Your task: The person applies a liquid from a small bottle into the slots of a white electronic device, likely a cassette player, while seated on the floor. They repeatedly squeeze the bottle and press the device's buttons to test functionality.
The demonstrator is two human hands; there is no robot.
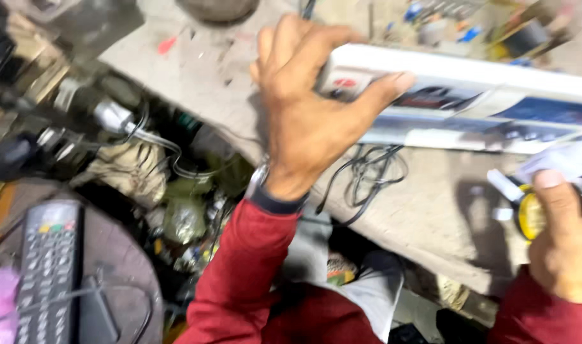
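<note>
My left hand (310,105) grips the left end of a long white box-shaped device (488,102) with dark printed panels, which lies across the worn workbench (195,70). The thumb wraps its near edge and the fingers curl over the top. At the right edge, my right hand (565,245) holds a small yellow and white object (526,210), partly under white paper or plastic (558,159); the view is blurred there. Both arms wear red sleeves, and a watch sits on my left wrist.
A black cable (367,175) lies coiled on the bench under the device. A dark remote control (49,267) rests on a round surface at lower left. Cluttered parts, wires and cloth (131,169) fill the gap left of the bench. Small coloured items (469,28) sit at the far edge.
</note>
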